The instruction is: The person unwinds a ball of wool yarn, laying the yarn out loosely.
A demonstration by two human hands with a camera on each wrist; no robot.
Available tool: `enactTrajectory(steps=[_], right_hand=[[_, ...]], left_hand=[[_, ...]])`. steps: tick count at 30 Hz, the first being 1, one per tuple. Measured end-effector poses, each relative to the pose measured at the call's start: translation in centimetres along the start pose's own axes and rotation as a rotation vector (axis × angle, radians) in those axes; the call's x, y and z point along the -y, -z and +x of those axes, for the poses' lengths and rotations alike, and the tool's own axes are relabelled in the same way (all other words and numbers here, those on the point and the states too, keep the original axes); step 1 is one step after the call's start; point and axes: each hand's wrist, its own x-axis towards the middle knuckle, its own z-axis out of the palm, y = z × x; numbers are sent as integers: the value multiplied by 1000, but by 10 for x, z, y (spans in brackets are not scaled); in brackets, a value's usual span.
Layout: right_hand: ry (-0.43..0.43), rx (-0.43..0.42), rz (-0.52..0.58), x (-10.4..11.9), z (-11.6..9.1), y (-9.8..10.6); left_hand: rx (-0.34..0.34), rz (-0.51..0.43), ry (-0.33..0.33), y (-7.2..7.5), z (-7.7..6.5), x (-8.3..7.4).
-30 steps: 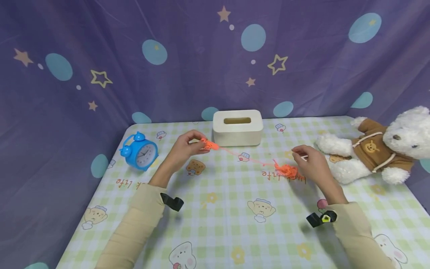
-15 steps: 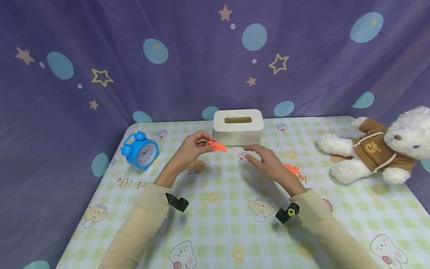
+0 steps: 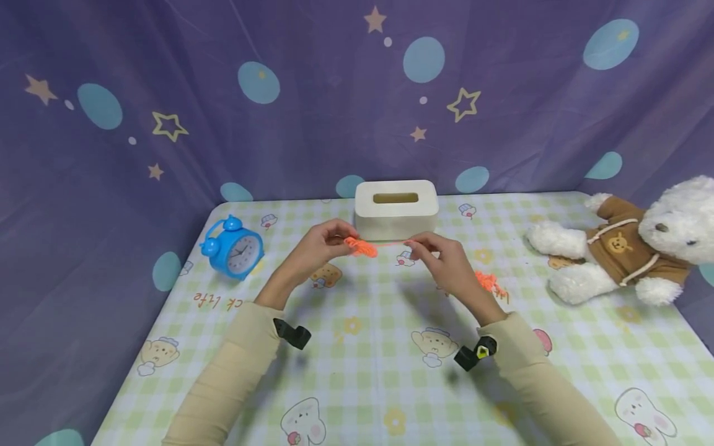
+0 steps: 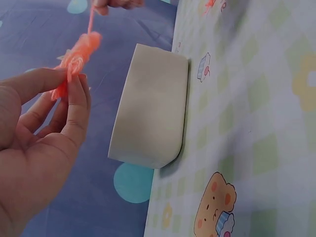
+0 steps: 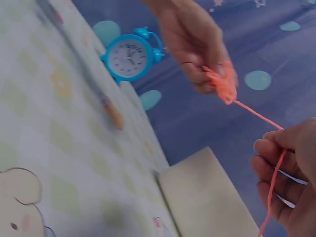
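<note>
My left hand pinches a small bundle of orange yarn between thumb and fingers, raised over the table in front of the tissue box. In the left wrist view the wound yarn bundle stands up out of my fingertips. A strand runs from the bundle to my right hand, whose thumb and forefinger pinch it. Past that pinch the strand hangs down across the right palm in the right wrist view. A loose orange yarn heap lies on the table behind my right wrist, partly hidden by it.
A cream tissue box stands at the back middle, just behind the hands. The blue alarm clock is at the left. On the right lies a white teddy bear in a brown hoodie. A checkered cloth covers the table.
My right hand has moved left from beside the yarn heap toward my left hand and now pinches the strand. The left hand has shifted slightly right with the bundle.
</note>
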Motion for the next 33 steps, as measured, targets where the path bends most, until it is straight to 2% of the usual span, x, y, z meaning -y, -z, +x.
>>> enactTrajectory(steps=[3,8,13,18,24,30,33], right_hand=[[5,-86,2,0,0,10],[-15,-156,1,-3,-3,22],[-57,-193,22,-8,-8,32],[-55,-227,6,-13,-11,40],[-58,-265,-27,-19,-14,49],[-99,-274,-47,-22,-21,56],[-123,-274,-49,-9,-25,60]], left_hand=[[7,10,15,0,1,0],[-1,4,25,0,1,2],[-2,-25,29,1,1,3],[-1,-29,40,3,1,4],[-3,-38,7,3,0,4],[-63,-54,8,4,1,5],[-98,-75,18,4,2,5]])
